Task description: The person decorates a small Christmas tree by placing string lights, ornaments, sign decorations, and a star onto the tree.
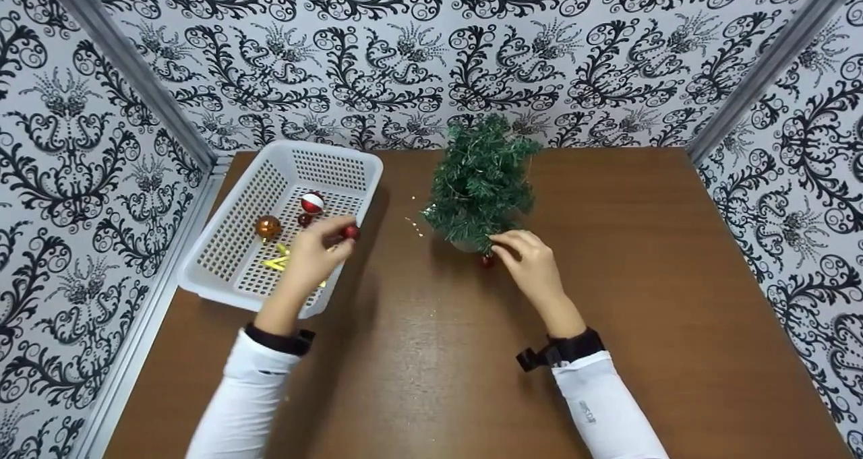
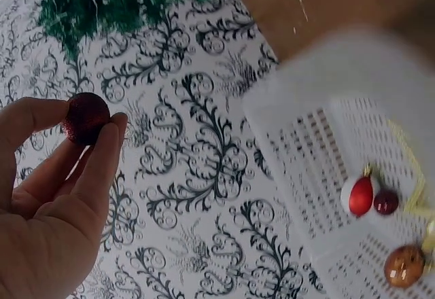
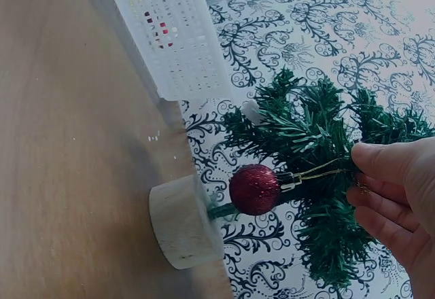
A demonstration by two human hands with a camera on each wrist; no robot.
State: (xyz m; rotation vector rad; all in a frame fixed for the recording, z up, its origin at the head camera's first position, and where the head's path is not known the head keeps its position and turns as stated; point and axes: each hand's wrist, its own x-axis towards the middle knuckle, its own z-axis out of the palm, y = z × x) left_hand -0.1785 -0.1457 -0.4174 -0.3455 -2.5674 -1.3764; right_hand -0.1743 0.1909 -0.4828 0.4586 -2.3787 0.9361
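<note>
My left hand (image 1: 315, 250) pinches a small dark red glitter bauble (image 2: 86, 119) between thumb and fingertips, over the right rim of the white plastic basket (image 1: 369, 169). A small green artificial Christmas tree (image 1: 482, 176) stands to the right of the basket on a round wooden base (image 3: 183, 223). My right hand (image 1: 536, 270) is at the tree's front lower branches, thumb and fingers pinching a branch tip where a gold loop sits. From that loop hangs a red glitter bauble (image 3: 255, 189), beside the trunk in the right wrist view.
Inside the basket lie an orange bauble (image 1: 268, 227), a red-and-white bauble (image 1: 312, 203), a small dark red bauble (image 1: 305, 220) and yellow pieces (image 1: 276, 263). Bits of glitter (image 1: 414, 226) lie on the brown table (image 1: 640, 257). Patterned walls (image 1: 377, 54) enclose the back and sides.
</note>
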